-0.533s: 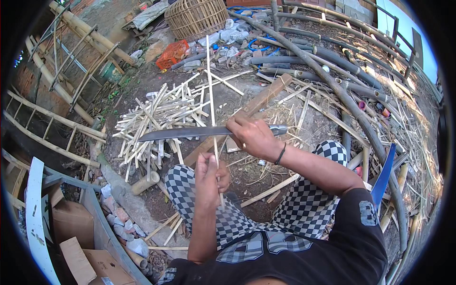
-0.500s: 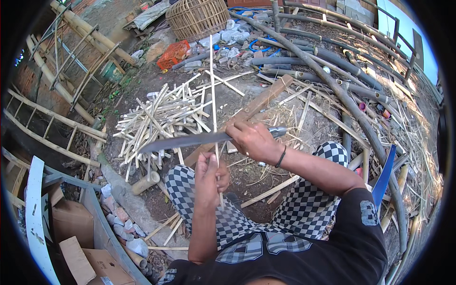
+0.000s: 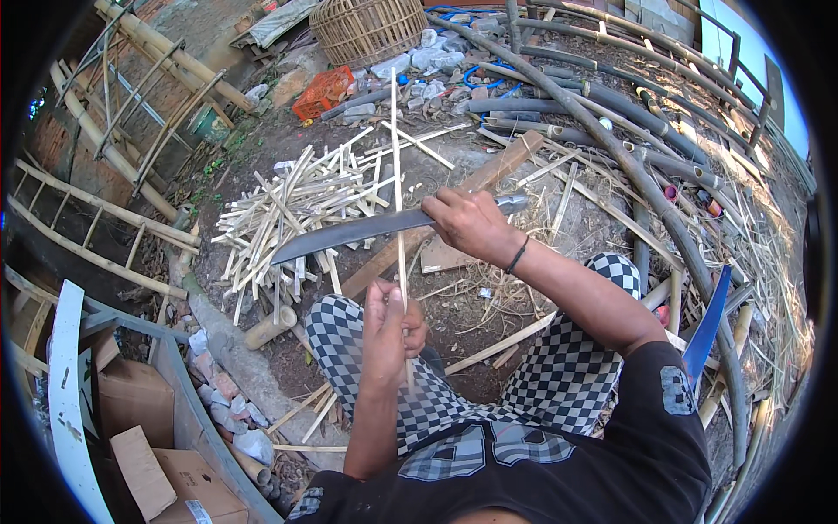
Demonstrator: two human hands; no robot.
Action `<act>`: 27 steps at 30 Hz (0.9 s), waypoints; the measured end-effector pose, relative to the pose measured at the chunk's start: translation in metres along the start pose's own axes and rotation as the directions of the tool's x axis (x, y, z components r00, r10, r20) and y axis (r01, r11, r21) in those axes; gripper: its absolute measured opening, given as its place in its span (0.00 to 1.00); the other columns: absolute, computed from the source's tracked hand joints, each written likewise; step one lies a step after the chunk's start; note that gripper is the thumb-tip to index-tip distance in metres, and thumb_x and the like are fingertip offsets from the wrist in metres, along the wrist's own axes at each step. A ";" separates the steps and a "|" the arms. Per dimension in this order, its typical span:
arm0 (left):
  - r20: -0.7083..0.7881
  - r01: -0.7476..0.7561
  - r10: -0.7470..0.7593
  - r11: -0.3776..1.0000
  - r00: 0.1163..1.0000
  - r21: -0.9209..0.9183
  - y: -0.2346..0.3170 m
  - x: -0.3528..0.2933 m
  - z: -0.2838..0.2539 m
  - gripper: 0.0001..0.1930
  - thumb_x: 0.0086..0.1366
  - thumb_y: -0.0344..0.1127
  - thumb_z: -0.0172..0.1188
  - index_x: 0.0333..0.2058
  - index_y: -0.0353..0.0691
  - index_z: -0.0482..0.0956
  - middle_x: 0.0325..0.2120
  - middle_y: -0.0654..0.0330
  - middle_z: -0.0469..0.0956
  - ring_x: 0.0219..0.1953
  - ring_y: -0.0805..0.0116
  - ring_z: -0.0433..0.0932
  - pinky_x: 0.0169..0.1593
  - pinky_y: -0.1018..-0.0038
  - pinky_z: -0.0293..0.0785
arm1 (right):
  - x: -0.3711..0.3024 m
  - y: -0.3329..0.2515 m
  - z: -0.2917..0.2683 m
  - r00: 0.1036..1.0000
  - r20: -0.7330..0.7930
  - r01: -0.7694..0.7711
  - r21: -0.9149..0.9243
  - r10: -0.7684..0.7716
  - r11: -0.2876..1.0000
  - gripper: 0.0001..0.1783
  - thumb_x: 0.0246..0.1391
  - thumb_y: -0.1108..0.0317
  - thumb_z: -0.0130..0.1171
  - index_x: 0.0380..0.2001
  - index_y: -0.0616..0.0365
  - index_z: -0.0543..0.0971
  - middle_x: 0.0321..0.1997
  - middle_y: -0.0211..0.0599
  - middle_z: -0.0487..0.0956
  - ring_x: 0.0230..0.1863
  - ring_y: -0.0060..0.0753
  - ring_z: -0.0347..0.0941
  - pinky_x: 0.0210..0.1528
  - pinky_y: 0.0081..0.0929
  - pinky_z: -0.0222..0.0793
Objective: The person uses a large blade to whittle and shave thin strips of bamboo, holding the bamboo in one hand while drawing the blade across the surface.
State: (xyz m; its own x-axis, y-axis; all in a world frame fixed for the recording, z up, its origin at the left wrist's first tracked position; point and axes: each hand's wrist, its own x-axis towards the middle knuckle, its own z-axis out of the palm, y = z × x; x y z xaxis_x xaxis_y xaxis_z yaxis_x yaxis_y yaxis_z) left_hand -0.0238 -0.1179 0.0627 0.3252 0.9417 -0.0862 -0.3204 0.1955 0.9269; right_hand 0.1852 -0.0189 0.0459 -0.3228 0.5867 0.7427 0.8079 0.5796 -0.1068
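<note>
While the yard around is a mess of long dark bamboo poles (image 3: 611,131) running off toward the top right, the biggest heap close in is the pile of split bamboo sticks (image 3: 297,210) spread on the dirt ahead of the person's knees; a bamboo ladder (image 3: 78,227) leans along the left side, a woven basket (image 3: 367,26) sits at the top with an orange crate (image 3: 323,92) just beside it, and cardboard boxes (image 3: 140,437) fill the lower left corner; a wooden plank (image 3: 454,201) lies slanted on the ground under the blade; the person sits in checkered trousers (image 3: 559,384), knees apart. Smaller stuff now: the long knife (image 3: 349,236) is held level across the scene, tip pointing left, with the right hand (image 3: 471,227) wrapped tight around its handle, fingers fully curled; the thin bamboo strip (image 3: 397,175) stands nearly upright, crossing the blade, its lower end pinched in the left hand (image 3: 388,327), whose fingers are closed snug around it, just above the left knee.
</note>
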 end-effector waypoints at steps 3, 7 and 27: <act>-0.045 0.009 -0.009 1.000 0.999 -0.006 0.004 -0.002 0.002 0.07 0.78 0.42 0.42 0.44 0.48 0.63 0.18 0.70 0.57 0.12 0.85 0.50 0.12 0.86 0.41 | 0.003 -0.005 0.003 1.000 -0.007 -0.010 -0.042 0.009 0.999 0.09 0.53 0.66 0.61 0.36 0.52 0.75 0.28 0.35 0.73 0.30 0.39 0.78 0.25 0.36 0.72; -0.071 0.026 -0.027 1.000 0.997 -0.011 0.002 0.002 -0.004 0.07 0.78 0.42 0.42 0.45 0.48 0.63 0.17 0.70 0.56 0.11 0.85 0.50 0.12 0.86 0.42 | -0.006 -0.010 0.007 0.999 0.032 -0.036 0.000 0.036 0.999 0.07 0.52 0.68 0.61 0.33 0.53 0.74 0.28 0.35 0.73 0.31 0.38 0.78 0.24 0.35 0.72; -0.052 0.099 -0.099 0.995 0.994 -0.003 -0.011 -0.002 -0.004 0.05 0.78 0.41 0.39 0.42 0.50 0.60 0.18 0.69 0.56 0.12 0.85 0.49 0.12 0.86 0.41 | -0.017 -0.003 0.014 0.990 -0.030 0.138 -0.021 -0.139 0.990 0.05 0.52 0.68 0.58 0.32 0.53 0.73 0.24 0.35 0.74 0.24 0.40 0.78 0.21 0.37 0.73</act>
State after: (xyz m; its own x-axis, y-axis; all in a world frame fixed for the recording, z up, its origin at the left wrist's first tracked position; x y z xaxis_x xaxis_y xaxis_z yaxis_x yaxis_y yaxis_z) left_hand -0.0244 -0.1206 0.0509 0.3083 0.9308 -0.1963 -0.2890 0.2883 0.9129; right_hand 0.1811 -0.0229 0.0237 -0.4167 0.4835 0.7698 0.7660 0.6428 0.0110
